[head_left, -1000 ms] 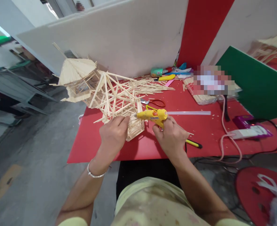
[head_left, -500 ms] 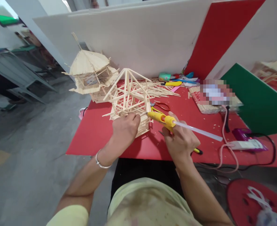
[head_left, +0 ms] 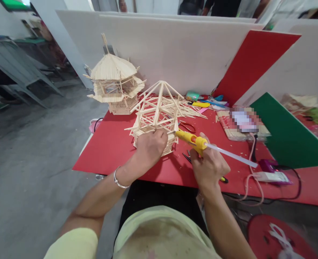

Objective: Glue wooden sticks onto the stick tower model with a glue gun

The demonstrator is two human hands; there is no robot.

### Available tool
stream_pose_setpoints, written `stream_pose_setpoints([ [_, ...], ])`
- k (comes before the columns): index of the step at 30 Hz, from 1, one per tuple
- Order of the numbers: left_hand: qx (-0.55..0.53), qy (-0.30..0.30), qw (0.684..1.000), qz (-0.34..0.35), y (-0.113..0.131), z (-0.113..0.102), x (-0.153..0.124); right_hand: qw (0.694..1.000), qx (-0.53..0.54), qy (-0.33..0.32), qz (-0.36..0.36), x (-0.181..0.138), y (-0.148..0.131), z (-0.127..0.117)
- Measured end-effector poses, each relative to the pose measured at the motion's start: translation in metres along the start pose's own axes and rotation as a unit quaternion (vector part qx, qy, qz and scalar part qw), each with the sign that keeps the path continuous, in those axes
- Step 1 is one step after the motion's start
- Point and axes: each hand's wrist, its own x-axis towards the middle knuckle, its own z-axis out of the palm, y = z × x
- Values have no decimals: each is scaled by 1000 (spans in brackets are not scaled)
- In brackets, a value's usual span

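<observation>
My left hand (head_left: pixel 150 148) is closed on the front of an open-framed stick house (head_left: pixel 155 115) that stands upright on the red table (head_left: pixel 107 151). My right hand (head_left: pixel 209 165) grips a yellow glue gun (head_left: pixel 191 139) with a clear glue stick (head_left: pixel 231 155) poking out of its back. The gun's nozzle points left at the house's lower wall, right beside my left fingers. A finished stick pavilion (head_left: pixel 114 84) with a thatched roof stands behind, at the table's far left.
Loose sticks (head_left: pixel 191 108), red-handled scissors (head_left: pixel 187 126), a yellow knife (head_left: pixel 200 104) and a stick bundle (head_left: pixel 234 126) lie further back. A power strip (head_left: pixel 271 176) with cables is at the right. White, red and green boards (head_left: pixel 288 133) wall the table. A grey chair (head_left: pixel 16 68) stands left.
The framed house has gone from tilted on its side to upright. The glue gun's nozzle has swung down towards its lower wall. The view has lifted and shifted right.
</observation>
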Motion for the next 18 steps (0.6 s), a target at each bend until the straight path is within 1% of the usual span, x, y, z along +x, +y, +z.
stream_pose_setpoints([
  [4, 8, 12, 1000, -1, -1, 2, -1, 1000, 12, -7, 1, 1, -3, 1],
  [7, 4, 6, 1000, -2, -1, 2, -1, 1000, 26, -13, 4, 1, -2, 2],
  [10, -8, 2, 1000, 0, -1, 2, -2, 1000, 20, -7, 9, -1, 0, 3],
  [13, -9, 12, 1000, 2, -1, 3, -2, 1000, 13, 2, 1, -3, 2, 4],
  [18, 2, 12, 1000, 1, -1, 4, -3, 1000, 11, -3, 5, -4, 6, 8],
])
